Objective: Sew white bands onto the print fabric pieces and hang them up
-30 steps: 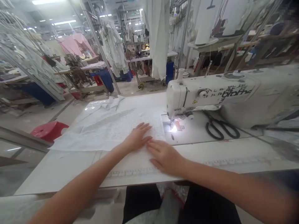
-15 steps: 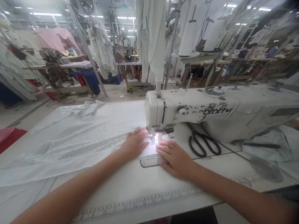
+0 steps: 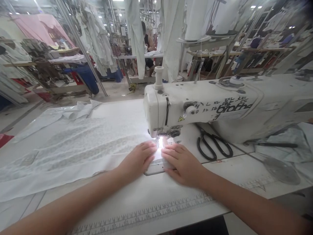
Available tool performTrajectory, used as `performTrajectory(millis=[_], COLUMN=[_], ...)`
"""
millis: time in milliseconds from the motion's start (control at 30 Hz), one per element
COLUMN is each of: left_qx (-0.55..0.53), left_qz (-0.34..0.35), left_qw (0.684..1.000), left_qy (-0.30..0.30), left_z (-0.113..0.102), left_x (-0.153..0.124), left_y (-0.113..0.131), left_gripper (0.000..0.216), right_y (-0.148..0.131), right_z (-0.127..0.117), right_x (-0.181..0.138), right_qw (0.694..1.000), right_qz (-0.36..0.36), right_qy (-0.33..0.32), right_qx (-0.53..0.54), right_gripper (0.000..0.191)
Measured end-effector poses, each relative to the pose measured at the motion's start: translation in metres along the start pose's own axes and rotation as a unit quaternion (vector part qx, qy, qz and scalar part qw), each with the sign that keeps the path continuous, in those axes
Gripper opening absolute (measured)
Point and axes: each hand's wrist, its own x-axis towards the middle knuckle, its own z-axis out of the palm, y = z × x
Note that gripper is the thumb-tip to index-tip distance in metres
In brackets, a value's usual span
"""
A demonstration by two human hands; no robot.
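Note:
White fabric [image 3: 97,130] lies across the sewing table and runs under the needle area of a white sewing machine [image 3: 195,102]. My left hand [image 3: 139,160] rests on this cloth just left of the lit presser foot [image 3: 158,141], its fingers laid on it close together. On the other side of the foot, my right hand [image 3: 183,163] lies flat, fingertips toward the needle and thumb lower down near the machine's plate [image 3: 154,169]. The glare of the lamp hides the exact stitching spot. Neither hand grips anything that I can make out.
Black-handled scissors [image 3: 215,147] lie beneath the machine arm. A printed ruler strip [image 3: 141,215] runs along the table's front. Crumpled pale cloth [image 3: 283,147] is at the right. Beyond the table, hanging white garments [image 3: 97,39] and a seated person [image 3: 148,42] show.
My left hand has drawn back toward me, and its fingers have come closer together. The right hand stays beside the presser foot. The view has tilted down slightly, and a person now shows behind.

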Motion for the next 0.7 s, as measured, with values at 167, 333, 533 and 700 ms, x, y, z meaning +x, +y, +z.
performTrajectory(millis=[167,333,533,700], left_qx=[-0.002,0.01,0.011,0.011], left_qz=[-0.029,-0.031,-0.022,-0.021], left_qw=[0.999,0.999,1.0,1.0], left_qy=[-0.017,-0.019,-0.013,-0.016], left_z=[0.002,0.002,0.005,0.003], left_x=[-0.003,-0.002,-0.001,0.0], left_y=[-0.008,-0.009,-0.012,-0.013], left_gripper=[0.03,0.031,0.032,0.032], right_y=[0.0,0.001,0.0,0.0], right_z=[0.001,0.001,0.002,0.002], right_x=[0.003,0.003,0.003,0.004], right_qw=[1.0,1.0,0.999,0.998], right_qz=[0.011,0.022,0.034,0.043], right_qy=[-0.011,-0.018,-0.023,-0.032], right_qx=[-0.009,-0.009,-0.017,-0.015], right_gripper=[0.041,0.042,0.042,0.044])
